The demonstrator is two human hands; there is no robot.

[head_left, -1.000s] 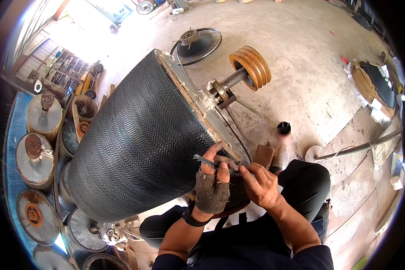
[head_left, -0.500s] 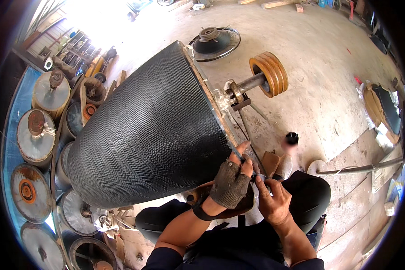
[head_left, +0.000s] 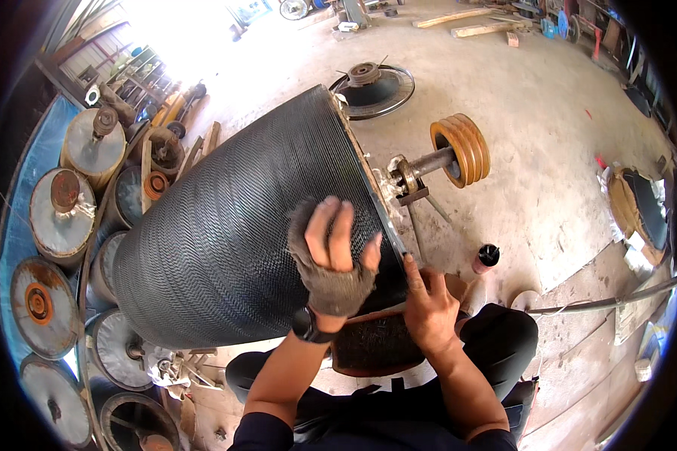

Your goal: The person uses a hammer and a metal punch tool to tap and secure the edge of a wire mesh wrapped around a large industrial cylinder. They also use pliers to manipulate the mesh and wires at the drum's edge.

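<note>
A big black tapered roller (head_left: 226, 240), its surface finely ridged, lies across in front of me. On its right part rests my left hand (head_left: 331, 255) in a grey fingerless glove, fingers stretched out and slightly blurred, holding nothing. At the lower part of the roller's end rim (head_left: 367, 180) is my right hand (head_left: 431, 308), bare. Its index finger points up against the rim, while the other fingers are curled; a small dark bit shows at the fingertip, too small to name. Below the roller, between my legs, sits a reddish-rimmed container (head_left: 376, 370) with dark contents.
A shaft (head_left: 432, 161) with an orange grooved pulley (head_left: 462, 150) sticks out of the roller's end. Several upright rollers (head_left: 62, 214) crowd the left. A black can (head_left: 487, 257) stands on the floor at right. Farther off lies a spoked wheel-like part (head_left: 376, 90).
My left hand has left the rim and moved up and left onto the roller's surface, its fingers now spread. My right hand has risen slightly left, against the rim.
</note>
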